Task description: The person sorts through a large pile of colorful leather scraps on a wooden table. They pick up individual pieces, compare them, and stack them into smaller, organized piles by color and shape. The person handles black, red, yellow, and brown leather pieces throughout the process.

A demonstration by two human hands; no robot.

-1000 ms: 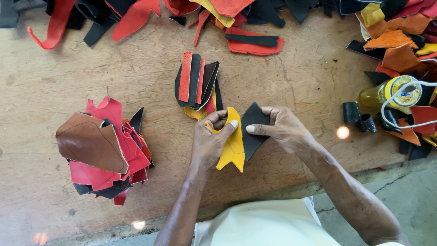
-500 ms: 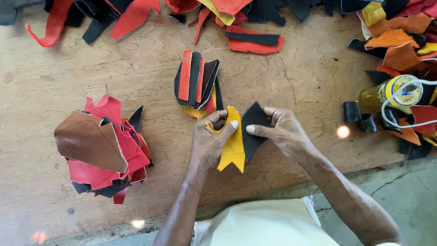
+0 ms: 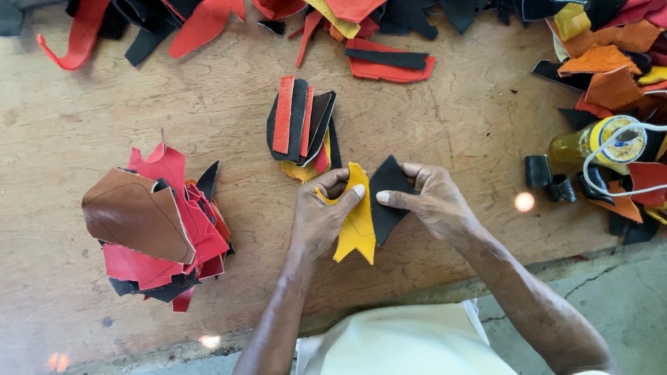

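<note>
Item: I log left hand (image 3: 321,217) pinching yellow leather cut-out (image 3: 356,226), right hand (image 3: 432,201) gripping black leather piece (image 3: 386,196); edges meeting, joining underway; sorted stack (image 3: 300,125) at twelve o'clock.

You hold two cut leather pieces over the wooden table's near edge. The yellow piece (image 3: 356,226) is an irregular, elongated shape with a notched top and pointed lower tips; it hangs roughly upright. The black piece (image 3: 386,198) is angular, pointed at top and bottom, and sits just right of the yellow one, its left edge touching or slightly overlapped by it. Both surfaces look matte and flat.
</note>
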